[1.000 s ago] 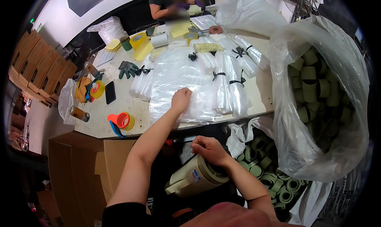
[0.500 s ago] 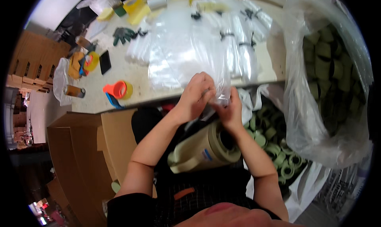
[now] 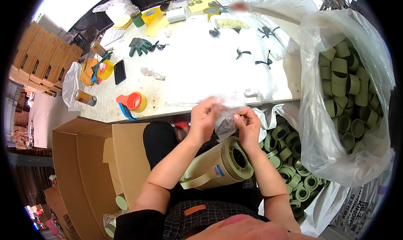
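Note:
My left hand (image 3: pixel 203 120) and my right hand (image 3: pixel 249 127) are close together at the table's front edge. Each pinches the edge of a thin clear plastic bag (image 3: pixel 228 112), which comes off the stack of clear bags (image 3: pixel 193 63) on the table. Glare washes out much of the stack, so single bags in it are hard to tell apart. Across my lap, below the hands, lies a pale green jug (image 3: pixel 208 168) with a side handle and a round, dark opening towards the right. A small blue and white label is on its body. Neither hand touches the jug.
An open cardboard box (image 3: pixel 84 164) stands at the left. At the right, a large clear sack (image 3: pixel 310 152) holds green sleeves, with green rings (image 3: pixel 302 194) in a white sack below. On the table are a tape dispenser (image 3: pixel 136 102), a phone (image 3: pixel 120 72) and a glove (image 3: pixel 139 47).
My hands have moved slightly apart and the right has come up to pinch the bag's edge. The view has shifted a little, and the bags look brighter.

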Available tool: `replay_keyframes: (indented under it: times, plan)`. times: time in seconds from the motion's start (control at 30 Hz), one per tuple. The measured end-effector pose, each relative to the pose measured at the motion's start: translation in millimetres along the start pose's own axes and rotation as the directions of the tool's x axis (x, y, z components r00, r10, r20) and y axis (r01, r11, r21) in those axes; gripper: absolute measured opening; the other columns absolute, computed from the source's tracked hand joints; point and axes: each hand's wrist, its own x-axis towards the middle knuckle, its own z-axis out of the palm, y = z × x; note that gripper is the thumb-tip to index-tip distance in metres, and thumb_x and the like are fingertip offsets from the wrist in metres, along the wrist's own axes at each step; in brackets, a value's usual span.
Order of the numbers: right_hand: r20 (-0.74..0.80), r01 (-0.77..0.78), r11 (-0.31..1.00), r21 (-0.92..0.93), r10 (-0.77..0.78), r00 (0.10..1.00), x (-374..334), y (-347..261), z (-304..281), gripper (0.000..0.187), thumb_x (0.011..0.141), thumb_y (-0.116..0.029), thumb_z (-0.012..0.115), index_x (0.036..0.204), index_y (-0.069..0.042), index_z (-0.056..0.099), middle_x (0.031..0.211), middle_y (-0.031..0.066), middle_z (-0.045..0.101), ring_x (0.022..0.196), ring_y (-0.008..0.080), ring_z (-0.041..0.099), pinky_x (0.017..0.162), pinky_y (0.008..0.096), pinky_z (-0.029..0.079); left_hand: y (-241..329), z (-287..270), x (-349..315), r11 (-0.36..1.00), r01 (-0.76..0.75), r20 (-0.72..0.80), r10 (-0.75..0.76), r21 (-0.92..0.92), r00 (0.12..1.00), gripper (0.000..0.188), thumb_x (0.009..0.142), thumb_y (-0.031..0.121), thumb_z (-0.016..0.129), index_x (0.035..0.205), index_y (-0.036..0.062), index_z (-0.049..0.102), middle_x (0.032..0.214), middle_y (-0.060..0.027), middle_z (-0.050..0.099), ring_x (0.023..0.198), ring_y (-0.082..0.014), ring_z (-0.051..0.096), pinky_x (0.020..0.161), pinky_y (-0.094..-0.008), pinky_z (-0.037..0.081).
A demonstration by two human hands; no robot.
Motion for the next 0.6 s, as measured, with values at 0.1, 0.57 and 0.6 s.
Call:
replay_keyframes:
  times: [0.1, 0.57, 0.6]
  plan:
    - [-0.028, -0.016, 0.998, 0.061, 0.018, 0.999, -2.8, -12.1, 14.2, 0.017, 0.093, -0.015, 0.072, 0.1, -0.001, 0.064, 0.091, -0.0011, 0.064, 0.082, 0.0046, 0.057, 0.072, 0.0206, 0.046, -7.7, 1.6, -1.0, 0.975, -0.11, 0.066, 0.098, 0.194, 0.993, 0.017, 0.098, 0.009, 0.061, 0.108, -0.0012, 0.071, 0.097, -0.0023, 0.071, 0.087, -0.0097, 0.059, 0.081, -0.0253, 0.047]
    - [0.047, -0.116, 0.982, -0.148, 0.125, 0.991, 5.3, 11.1, 5.2, 0.029, 0.089, -0.011, 0.073, 0.113, -0.003, 0.061, 0.096, 0.0023, 0.066, 0.084, 0.0101, 0.061, 0.076, 0.0253, 0.051, -19.9, -23.4, -23.5, 0.991, 0.135, 0.033, -0.135, 0.011, 0.99, 0.019, 0.098, 0.011, 0.061, 0.107, -0.0025, 0.071, 0.102, -0.0072, 0.073, 0.089, -0.0127, 0.064, 0.084, -0.0278, 0.049]
    - [0.142, -0.036, 0.978, -0.205, 0.066, 0.988, 3.7, 5.1, 10.8, 0.032, 0.088, -0.011, 0.074, 0.116, -0.002, 0.061, 0.099, 0.0032, 0.067, 0.088, 0.0115, 0.062, 0.08, 0.027, 0.052, -23.6, -19.9, -25.6, 0.978, 0.201, 0.039, -0.204, 0.051, 0.978, 0.019, 0.098, 0.01, 0.061, 0.108, -0.0027, 0.071, 0.105, -0.0076, 0.073, 0.091, -0.0131, 0.064, 0.085, -0.0282, 0.05]
